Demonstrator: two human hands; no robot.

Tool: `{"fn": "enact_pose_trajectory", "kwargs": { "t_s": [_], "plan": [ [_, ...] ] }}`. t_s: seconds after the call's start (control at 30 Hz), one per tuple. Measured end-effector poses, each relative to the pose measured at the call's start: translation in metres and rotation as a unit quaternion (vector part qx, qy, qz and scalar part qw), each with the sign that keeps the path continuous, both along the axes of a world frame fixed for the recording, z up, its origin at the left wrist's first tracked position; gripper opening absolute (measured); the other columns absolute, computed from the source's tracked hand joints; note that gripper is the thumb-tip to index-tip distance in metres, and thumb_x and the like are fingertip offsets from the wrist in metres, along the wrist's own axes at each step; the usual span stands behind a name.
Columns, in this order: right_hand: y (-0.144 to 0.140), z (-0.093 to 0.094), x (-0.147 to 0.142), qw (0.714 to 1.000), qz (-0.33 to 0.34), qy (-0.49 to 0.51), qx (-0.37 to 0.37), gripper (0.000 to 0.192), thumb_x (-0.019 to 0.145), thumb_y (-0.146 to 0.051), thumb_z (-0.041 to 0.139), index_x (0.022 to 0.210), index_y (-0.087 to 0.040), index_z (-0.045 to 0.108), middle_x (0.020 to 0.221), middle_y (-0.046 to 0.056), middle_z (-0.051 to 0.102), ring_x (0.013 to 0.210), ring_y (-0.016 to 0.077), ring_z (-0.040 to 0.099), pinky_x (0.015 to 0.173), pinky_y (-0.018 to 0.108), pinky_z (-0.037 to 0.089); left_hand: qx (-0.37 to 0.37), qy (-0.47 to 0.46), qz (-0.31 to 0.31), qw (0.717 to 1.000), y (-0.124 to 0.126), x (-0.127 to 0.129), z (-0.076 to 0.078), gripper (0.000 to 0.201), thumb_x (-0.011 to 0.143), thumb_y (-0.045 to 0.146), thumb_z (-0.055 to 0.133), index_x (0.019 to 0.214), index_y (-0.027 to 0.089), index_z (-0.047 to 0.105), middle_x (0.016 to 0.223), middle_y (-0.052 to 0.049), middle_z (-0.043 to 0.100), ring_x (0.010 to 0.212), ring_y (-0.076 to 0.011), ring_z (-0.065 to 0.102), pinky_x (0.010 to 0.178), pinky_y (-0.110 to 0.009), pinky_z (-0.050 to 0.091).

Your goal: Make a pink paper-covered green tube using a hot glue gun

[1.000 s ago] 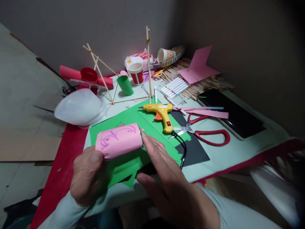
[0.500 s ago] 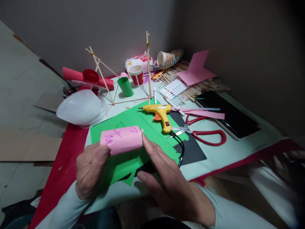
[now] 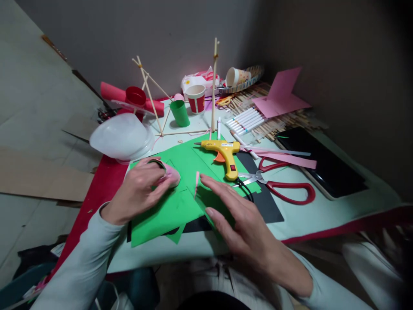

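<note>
Two obstacles near right hand point(image 3: 254, 232): glue gun point(image 3: 224, 154); scissors point(image 3: 280, 183)

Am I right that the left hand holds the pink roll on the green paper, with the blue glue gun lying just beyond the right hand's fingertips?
Not quite: the glue gun is yellow, not blue, as the head view shows. The rest stands: left hand, pink roll, green paper, right hand.
</note>
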State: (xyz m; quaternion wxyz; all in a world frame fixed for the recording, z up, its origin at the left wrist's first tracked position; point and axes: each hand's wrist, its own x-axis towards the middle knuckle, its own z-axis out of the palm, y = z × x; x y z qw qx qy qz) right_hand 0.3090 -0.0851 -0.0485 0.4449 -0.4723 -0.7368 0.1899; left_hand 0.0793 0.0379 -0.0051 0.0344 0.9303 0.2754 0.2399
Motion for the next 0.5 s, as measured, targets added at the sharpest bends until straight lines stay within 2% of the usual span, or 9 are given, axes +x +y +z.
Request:
{"fn": "enact_pose_trajectory", "kwargs": {
  "t_s": [0.07, 0.13, 0.23, 0.3, 0.37, 0.43, 0.5],
  "plan": [
    [-0.001, 0.002, 0.009, 1.0, 0.006, -0.01, -0.002, 0.04, 0.104, -0.017, 0.052, 0.142, -0.006, 0.058, 0.148, 0.014, 0.064, 0.141, 0.0151, 0.058, 0.124, 0.027, 0.04, 0.004, 0.039, -0.017, 0.999, 0.005, 0.0, -0.004, 0.03, 0.098, 0.023, 0.065, 0.069, 0.019, 0.059, 0.062, 0.002, 0.059, 0.063, -0.0154, 0.058, 0.076, -0.033, 0.053],
    [-0.001, 0.007, 0.018, 0.999, 0.023, -0.022, -0.006, 0.037, 0.104, -0.016, 0.052, 0.14, -0.009, 0.06, 0.143, 0.013, 0.068, 0.135, 0.0145, 0.063, 0.119, 0.026, 0.044, 0.015, 0.061, -0.031, 0.998, 0.007, 0.001, -0.006, 0.027, 0.099, 0.023, 0.063, 0.073, 0.018, 0.061, 0.066, 0.001, 0.061, 0.063, -0.0162, 0.058, 0.077, -0.034, 0.051],
    [0.001, 0.022, 0.027, 0.996, 0.067, -0.052, -0.017, 0.033, 0.105, -0.015, 0.051, 0.136, -0.013, 0.063, 0.129, 0.01, 0.076, 0.121, 0.0161, 0.071, 0.107, 0.028, 0.054, 0.036, 0.076, -0.031, 0.996, 0.007, 0.003, -0.006, 0.023, 0.099, 0.024, 0.063, 0.076, 0.018, 0.059, 0.068, -0.001, 0.061, 0.065, -0.0187, 0.057, 0.08, -0.038, 0.049],
    [0.007, 0.036, 0.03, 0.991, 0.099, -0.083, -0.019, 0.031, 0.105, -0.015, 0.05, 0.132, -0.014, 0.065, 0.119, 0.008, 0.079, 0.109, 0.0188, 0.075, 0.097, 0.031, 0.059, 0.049, 0.074, -0.03, 0.996, 0.006, 0.003, -0.007, 0.025, 0.098, 0.026, 0.063, 0.075, 0.019, 0.056, 0.068, -0.002, 0.06, 0.067, -0.0206, 0.057, 0.074, -0.038, 0.046],
    [0.018, 0.049, 0.031, 0.986, 0.117, -0.119, -0.017, 0.03, 0.105, -0.016, 0.049, 0.129, -0.014, 0.066, 0.112, 0.008, 0.08, 0.098, 0.0215, 0.077, 0.085, 0.033, 0.061, 0.058, 0.064, -0.033, 0.996, 0.007, 0.002, -0.009, 0.026, 0.097, 0.026, 0.062, 0.074, 0.019, 0.054, 0.068, -0.003, 0.059, 0.066, -0.0208, 0.056, 0.068, -0.036, 0.043],
    [0.037, 0.059, 0.03, 0.981, 0.12, -0.151, -0.015, 0.03, 0.104, -0.018, 0.051, 0.129, -0.015, 0.067, 0.113, 0.009, 0.08, 0.093, 0.0236, 0.078, 0.078, 0.035, 0.061, 0.066, 0.05, -0.043, 0.996, 0.009, 0.002, -0.012, 0.023, 0.098, 0.024, 0.061, 0.076, 0.019, 0.056, 0.07, -0.004, 0.062, 0.067, -0.0207, 0.057, 0.066, -0.035, 0.043],
    [0.063, 0.063, 0.027, 0.978, 0.124, -0.168, -0.01, 0.034, 0.104, -0.024, 0.053, 0.136, -0.015, 0.062, 0.125, 0.012, 0.076, 0.102, 0.0267, 0.077, 0.084, 0.039, 0.06, 0.073, 0.04, -0.058, 0.995, 0.011, 0.002, -0.013, 0.019, 0.098, 0.022, 0.06, 0.08, 0.018, 0.059, 0.074, -0.005, 0.066, 0.07, -0.0207, 0.06, 0.067, -0.034, 0.044]
  ]
}}
